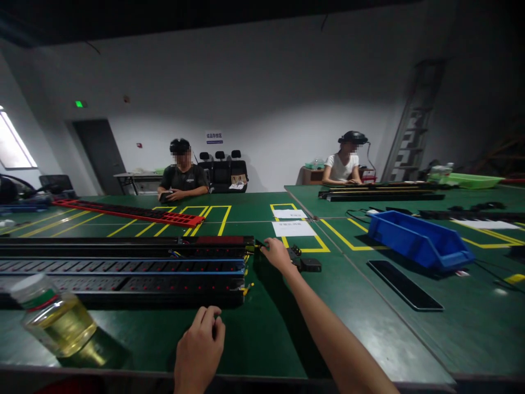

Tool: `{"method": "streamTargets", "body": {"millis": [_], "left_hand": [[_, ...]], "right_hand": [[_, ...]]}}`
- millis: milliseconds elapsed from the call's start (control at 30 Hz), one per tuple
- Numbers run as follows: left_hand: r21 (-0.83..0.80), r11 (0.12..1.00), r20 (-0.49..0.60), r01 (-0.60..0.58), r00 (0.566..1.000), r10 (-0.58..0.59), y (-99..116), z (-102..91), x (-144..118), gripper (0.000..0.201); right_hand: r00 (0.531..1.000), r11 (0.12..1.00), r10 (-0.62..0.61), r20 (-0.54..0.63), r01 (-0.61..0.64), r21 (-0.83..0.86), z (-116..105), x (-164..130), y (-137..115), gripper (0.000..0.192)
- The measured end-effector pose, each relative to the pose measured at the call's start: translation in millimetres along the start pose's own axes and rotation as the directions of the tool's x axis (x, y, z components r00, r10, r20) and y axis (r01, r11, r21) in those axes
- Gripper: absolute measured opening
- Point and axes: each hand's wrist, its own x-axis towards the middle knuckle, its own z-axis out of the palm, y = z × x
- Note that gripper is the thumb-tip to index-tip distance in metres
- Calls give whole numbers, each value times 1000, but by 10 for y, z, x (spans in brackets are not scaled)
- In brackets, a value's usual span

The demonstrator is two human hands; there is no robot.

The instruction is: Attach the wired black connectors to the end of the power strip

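Long black power strips [180,284] with red-dotted sockets lie side by side, with short yellow wires [249,288] sticking out of their right ends. At the end of the farthest strip, my right hand [275,254] is closed in a pinch on a small black piece [258,244]. Small black parts [309,265] lie on the table just right of that hand. My left hand [199,347] is in front of the nearest strip, its fingers loosely curled with nothing visible in them.
An oil-coloured bottle [61,323] stands at the front left. To the right are a blue bin [418,241] and a dark phone-like slab [404,284]. Paper sheets [293,229] and a red rack-like strip [139,213] lie farther back. Two people [183,175] work across the green table [262,355].
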Motion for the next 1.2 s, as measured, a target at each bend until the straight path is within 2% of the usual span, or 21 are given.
{"method": "streamTargets", "body": {"millis": [100, 233, 300, 367, 467, 567, 633, 767, 867, 967, 1200], "left_hand": [[-9, 1000, -8, -5, 1000, 5, -14, 23, -9, 26], [-20, 1000, -14, -15, 1000, 14, -27, 40, -12, 26], [-18, 1000, -15, -14, 1000, 14, -23, 35, -12, 25], [-14, 1000, -15, -14, 1000, 14, -14, 25, -12, 25], [-15, 1000, -12, -10, 1000, 10, 0, 17, -16, 25], [-25, 1000, -16, -3, 1000, 2, 3, 24, -20, 25], [-33, 999, -20, -2, 1000, 2, 3, 29, -23, 25], [-43, 999, -16, 4, 1000, -5, 15, 19, -30, 25], [-49, 999, -15, 10, 1000, -11, 31, 3, -38, 23], [-58, 998, -15, 10, 1000, -11, 40, -3, -46, 22], [-69, 998, -40, 8, 999, -10, 44, 7, -64, 21]], "right_hand": [[999, 999, 43, 20, -43, -21, 25, 97, -48, 24], [990, 981, 137, -15, -138, -140, -54, 177, 1, 27], [989, 969, 145, -36, -149, -195, -104, 190, 69, 30], [993, 964, 114, -21, -116, -239, -141, 188, 142, 33], [997, 955, 48, 65, -27, -294, -160, 161, 200, 32], [992, 948, -6, 123, 44, -314, -126, 114, 147, 28], [993, 952, -33, 116, 67, -298, -71, 79, 58, 29], [999, 967, -34, 34, 42, -251, 85, 23, -154, 34], [999, 973, -31, 28, 37, -230, 173, 2, -263, 37], [998, 972, -42, 41, 50, -228, 205, 2, -296, 28], [997, 973, -40, 66, 54, -224, 186, 1, -299, 29]]}}
